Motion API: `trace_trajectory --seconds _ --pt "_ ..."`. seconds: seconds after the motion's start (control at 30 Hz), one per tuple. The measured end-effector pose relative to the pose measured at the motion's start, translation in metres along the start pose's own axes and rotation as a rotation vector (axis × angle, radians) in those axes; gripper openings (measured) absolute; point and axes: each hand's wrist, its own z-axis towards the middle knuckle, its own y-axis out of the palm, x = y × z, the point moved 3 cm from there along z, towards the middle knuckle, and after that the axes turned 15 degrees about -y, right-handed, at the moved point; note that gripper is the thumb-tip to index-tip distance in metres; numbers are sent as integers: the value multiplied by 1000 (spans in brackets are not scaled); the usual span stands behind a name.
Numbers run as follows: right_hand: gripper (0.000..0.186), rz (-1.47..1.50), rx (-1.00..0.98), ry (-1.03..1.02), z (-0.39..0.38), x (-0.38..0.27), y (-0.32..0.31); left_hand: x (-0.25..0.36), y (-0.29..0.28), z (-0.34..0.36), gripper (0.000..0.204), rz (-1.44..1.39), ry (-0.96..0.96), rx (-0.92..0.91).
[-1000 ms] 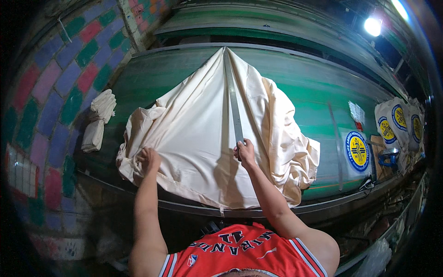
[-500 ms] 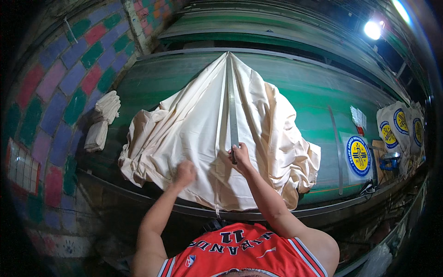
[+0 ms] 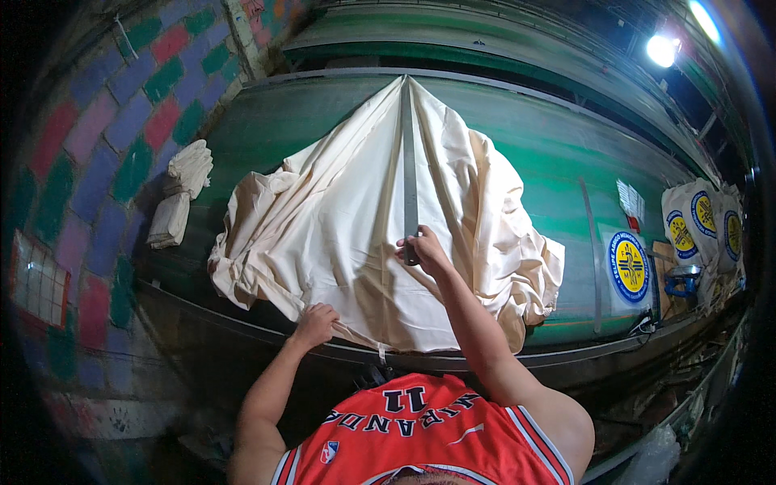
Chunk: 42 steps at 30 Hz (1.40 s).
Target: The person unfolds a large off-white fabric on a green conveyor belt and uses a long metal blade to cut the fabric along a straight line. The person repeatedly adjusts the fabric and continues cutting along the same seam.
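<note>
A large cream cloth (image 3: 339, 210) lies rumpled on a long green table (image 3: 550, 137), drawn to a peak at the far edge, with bunched folds at both sides. A long flat grey metal bar (image 3: 409, 153) runs over it from the peak toward me. My right hand (image 3: 420, 245) grips the near end of this bar over the middle of the cloth. My left hand (image 3: 318, 322) has its fingers closed on the cloth's near edge, left of middle, at the table's front.
Folded white cloths (image 3: 178, 194) lie at the left end. At right are a round blue-and-yellow emblem sheet (image 3: 628, 267), printed bags (image 3: 687, 226), a blue metal object (image 3: 681, 283), and a thin strip (image 3: 590, 259). A painted block wall (image 3: 121, 137) rises on the left.
My left hand has moved right and down from the left folds to the cloth's front edge. My right hand, still holding the bar, has shifted slightly away from me.
</note>
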Motion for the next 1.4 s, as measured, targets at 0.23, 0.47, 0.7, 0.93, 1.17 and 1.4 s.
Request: trace_trajectory --seconds 0.23,0.47,0.7,0.93,1.17,1.4 --pt "32 -559 -228 -3 13 65 -14 -21 10 -13 20 240 -332 -474" --pt "27 -920 279 -327 -6 23 -87 -25 -4 -19 30 -45 -390 -475" --pt "71 -1093 373 -59 -78 -3 -155 -16 -20 -14 43 -77 -328 -324" --pt "68 -1520 483 84 -103 -33 -181 -16 -42 -20 46 16 -450 -343" --pt "72 -1829 572 -51 -116 -36 -195 -12 -45 -11 36 156 -585 -450" --pt "48 -1238 -330 -725 -141 -4 -141 -2 -42 -18 18 -8 -11 -33"
